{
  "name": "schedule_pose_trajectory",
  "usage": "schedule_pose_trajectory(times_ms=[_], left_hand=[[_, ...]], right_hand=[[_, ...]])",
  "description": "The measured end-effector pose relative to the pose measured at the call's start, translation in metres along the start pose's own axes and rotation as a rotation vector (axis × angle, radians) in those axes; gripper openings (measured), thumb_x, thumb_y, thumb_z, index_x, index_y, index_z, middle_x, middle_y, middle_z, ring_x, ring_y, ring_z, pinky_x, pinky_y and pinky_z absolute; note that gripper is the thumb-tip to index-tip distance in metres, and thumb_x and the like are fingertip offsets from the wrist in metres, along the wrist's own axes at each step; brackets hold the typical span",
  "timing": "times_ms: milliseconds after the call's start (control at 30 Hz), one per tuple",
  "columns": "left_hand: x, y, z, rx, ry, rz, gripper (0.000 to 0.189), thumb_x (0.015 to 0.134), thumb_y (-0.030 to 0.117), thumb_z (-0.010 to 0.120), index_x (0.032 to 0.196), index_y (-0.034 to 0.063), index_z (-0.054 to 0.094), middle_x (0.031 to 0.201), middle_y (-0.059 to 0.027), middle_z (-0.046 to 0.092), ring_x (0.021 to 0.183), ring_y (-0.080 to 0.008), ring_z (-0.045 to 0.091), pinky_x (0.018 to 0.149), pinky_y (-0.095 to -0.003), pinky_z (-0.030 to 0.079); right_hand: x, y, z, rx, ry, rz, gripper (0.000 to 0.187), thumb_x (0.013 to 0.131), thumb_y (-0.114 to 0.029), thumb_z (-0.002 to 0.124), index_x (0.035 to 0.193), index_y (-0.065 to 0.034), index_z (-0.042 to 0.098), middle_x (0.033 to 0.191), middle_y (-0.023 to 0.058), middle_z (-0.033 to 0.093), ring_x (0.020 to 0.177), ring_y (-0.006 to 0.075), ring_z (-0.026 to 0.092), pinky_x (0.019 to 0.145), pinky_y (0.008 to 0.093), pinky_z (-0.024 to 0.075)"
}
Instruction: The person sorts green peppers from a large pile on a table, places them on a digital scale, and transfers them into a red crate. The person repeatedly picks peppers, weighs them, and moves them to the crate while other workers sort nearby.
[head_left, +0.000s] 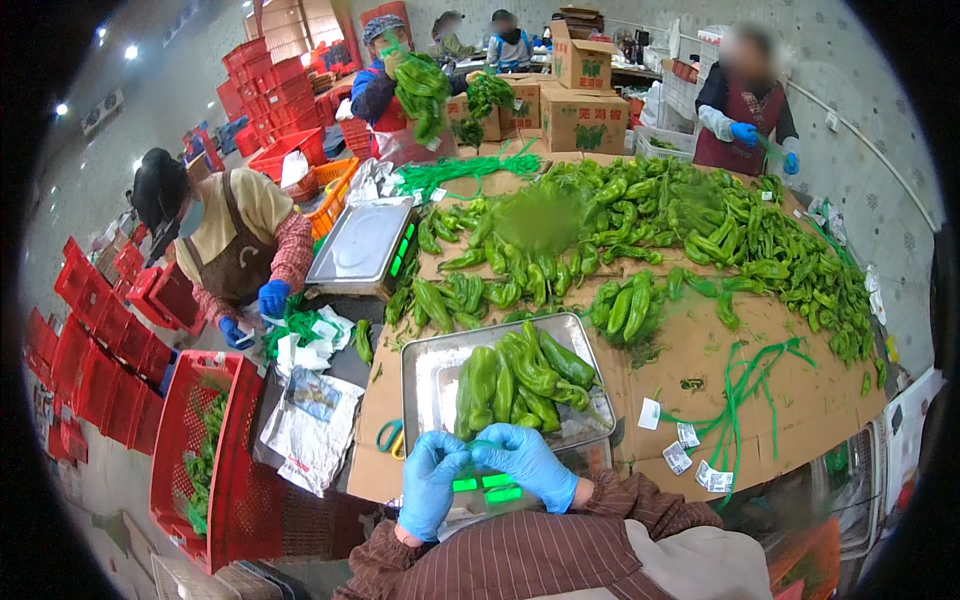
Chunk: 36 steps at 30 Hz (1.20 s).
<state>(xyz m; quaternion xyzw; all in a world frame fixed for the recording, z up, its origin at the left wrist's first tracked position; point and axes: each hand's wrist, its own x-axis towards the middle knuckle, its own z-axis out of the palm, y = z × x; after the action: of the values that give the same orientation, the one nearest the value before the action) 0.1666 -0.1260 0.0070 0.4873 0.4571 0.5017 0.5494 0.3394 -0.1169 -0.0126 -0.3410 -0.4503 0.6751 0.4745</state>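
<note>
My left hand (429, 484) and my right hand (534, 466), both in light blue gloves, meet at the near edge of a metal scale tray (421, 367). Their fingertips pinch a bit of green netting (486, 445) between them. On the tray just beyond lies a pile of long green peppers (517, 379); whether netting covers them I cannot tell. The scale's lit green display (501, 487) shows below my hands, partly hidden by them. Scissors (390, 438) with teal and yellow handles lie left of the tray.
Loose green peppers (750, 225) heap across the cardboard-covered table (817, 409). Green net bags (739, 405) with white tags lie at right. A red crate (244, 450) stands left, near a co-worker (240, 232). Another scale (360, 240) sits beyond; more people work behind.
</note>
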Motion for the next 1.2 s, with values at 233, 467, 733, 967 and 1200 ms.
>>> schedule_pose_trajectory(times_ms=[233,467,733,967,1200], left_hand=[[-0.002,0.004,-0.003,0.06,-0.006,-0.029,0.015,0.083,-0.008,0.066,0.09,0.0031,0.059,0.087,-0.0006,0.061,0.08,-0.008,0.056,0.074,-0.0223,0.048],[-0.001,0.0,0.004,0.04,-0.041,0.007,0.015,0.086,-0.005,0.065,0.092,0.0048,0.056,0.088,0.0007,0.056,0.08,-0.0076,0.053,0.074,-0.0222,0.046],[-0.001,-0.003,0.003,-0.068,-0.093,-0.049,0.013,0.088,-0.001,0.066,0.095,0.0043,0.056,0.088,0.0008,0.057,0.079,-0.007,0.052,0.073,-0.0213,0.045],[0.002,0.006,0.006,0.101,-0.121,-0.135,0.013,0.088,0.001,0.067,0.096,0.004,0.057,0.089,0.0003,0.059,0.08,-0.0075,0.055,0.072,-0.0219,0.047],[0.009,-0.012,-0.002,-0.138,-0.002,-0.06,0.01,0.095,0.012,0.064,0.094,0.0068,0.055,0.085,-0.0014,0.058,0.075,-0.0102,0.055,0.067,-0.0235,0.046]], right_hand=[[0.003,-0.011,0.01,0.071,0.054,-0.097,0.015,0.089,-0.015,0.073,0.095,-0.0033,0.066,0.088,-0.0013,0.064,0.083,0.0049,0.057,0.074,0.0224,0.0495],[0.0,0.0,-0.004,-0.007,-0.034,-0.061,0.018,0.092,-0.014,0.07,0.103,-0.0035,0.06,0.096,-0.0002,0.063,0.088,0.0066,0.058,0.079,0.0243,0.0508],[0.002,0.009,-0.008,0.065,0.015,-0.072,0.016,0.093,-0.011,0.068,0.104,-0.0035,0.06,0.098,0.0006,0.063,0.092,0.0074,0.059,0.083,0.0249,0.0507],[0.002,-0.003,-0.003,0.041,0.077,-0.035,0.018,0.09,-0.008,0.071,0.103,-0.0046,0.059,0.097,-0.0006,0.062,0.089,0.0068,0.057,0.081,0.0231,0.0495],[-0.003,-0.005,-0.015,-0.017,-0.025,0.057,0.015,0.094,-0.016,0.067,0.101,-0.0045,0.06,0.092,0.002,0.063,0.086,0.0096,0.06,0.082,0.0251,0.0507]])
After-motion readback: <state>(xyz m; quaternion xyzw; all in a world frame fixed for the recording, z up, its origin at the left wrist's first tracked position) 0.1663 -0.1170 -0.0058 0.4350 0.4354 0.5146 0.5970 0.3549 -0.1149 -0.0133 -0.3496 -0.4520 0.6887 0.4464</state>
